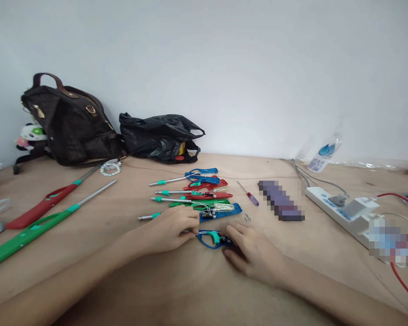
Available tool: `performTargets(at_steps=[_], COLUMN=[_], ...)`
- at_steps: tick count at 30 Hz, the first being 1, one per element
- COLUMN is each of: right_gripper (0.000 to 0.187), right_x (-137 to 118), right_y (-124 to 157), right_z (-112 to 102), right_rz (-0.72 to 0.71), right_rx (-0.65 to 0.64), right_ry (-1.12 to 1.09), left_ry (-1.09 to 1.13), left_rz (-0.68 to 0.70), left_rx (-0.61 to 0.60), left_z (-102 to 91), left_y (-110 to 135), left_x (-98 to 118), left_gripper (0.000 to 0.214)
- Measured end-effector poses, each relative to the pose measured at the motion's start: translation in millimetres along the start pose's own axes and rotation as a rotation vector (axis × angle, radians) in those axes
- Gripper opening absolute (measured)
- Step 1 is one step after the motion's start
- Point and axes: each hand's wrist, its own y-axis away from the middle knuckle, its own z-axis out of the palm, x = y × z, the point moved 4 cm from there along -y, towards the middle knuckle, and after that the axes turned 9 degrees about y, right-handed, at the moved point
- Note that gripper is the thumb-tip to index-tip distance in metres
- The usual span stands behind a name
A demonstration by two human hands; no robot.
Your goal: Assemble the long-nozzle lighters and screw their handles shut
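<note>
A blue long-neck lighter (209, 245) with a teal trigger lies low on the table, its casing opened, between my two hands. My left hand (172, 228) pinches its front end. Curled over the rear of the handle is my right hand (253, 249), whose fingers hide what is under them. Just beyond lie several other opened lighters in a column, including a blue one (236, 209), a red one (204, 196) and another blue one (200, 175), with metal tubes pointing left. A purple-handled screwdriver (252, 198) and several small screws (247, 218) rest near my right hand.
Whole red (42, 206) and green (30, 233) lighters lie left, near a bead bracelet (110, 169). A dark backpack (78, 129) and black plastic bag (153, 136) stand by the wall. Right are a blurred purple item (280, 201), a power strip (321, 199) with cables, and a bottle (324, 156).
</note>
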Motion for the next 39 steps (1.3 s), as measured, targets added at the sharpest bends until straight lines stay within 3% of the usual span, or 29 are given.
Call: performTargets(at_steps=[5,10,13,16,18,22,25,28,31,39], right_gripper=[0.012,0.004,0.007,0.009,0.009,0.011,0.011,0.016,0.016,0.018], right_x=[14.9,36.6,49.2,62.6,68.4,64.7,59.7,57.0,59.6,91.9], right_y=[-6.4,-18.6,-25.8,-31.0,-33.1,-33.7,-32.9,-32.6,-31.3,-27.5], right_z=[-7.5,-4.1,-8.0,-16.5,-20.4,-13.0,-0.9,0.3,-9.8,-14.0], right_rz=[0.124,0.261,0.296,0.294,0.230,-0.045,-0.132,-0.123,-0.063,0.319], right_rx=[-0.139,-0.179,-0.147,-0.052,0.002,0.076,0.112,0.145,0.181,0.220], right_ry=[-0.194,-0.745,-0.918,-0.795,-0.541,0.126,0.386,0.370,0.170,-0.342], left_ry=[-0.111,-0.169,-0.153,-0.118,-0.089,-0.078,-0.105,-0.126,-0.124,-0.029], left_rz=[0.022,0.086,0.084,0.062,0.058,0.053,0.040,0.026,-0.011,-0.086], left_rx=[-0.021,-0.006,0.013,0.029,0.044,0.085,0.109,0.119,0.150,0.315], left_z=[2.0,5.1,4.0,1.3,-0.8,-5.3,-8.0,-9.4,-11.3,-10.1], left_y=[1.2,0.5,-0.6,-1.2,-1.3,-1.3,-1.1,-0.9,-1.0,2.5], left_x=[4.0,6.9,8.1,8.1,7.1,2.8,0.1,-1.2,-3.6,-17.9], left_gripper=[0.012,0.016,0.022,0.024,0.026,0.028,0.027,0.027,0.022,0.025])
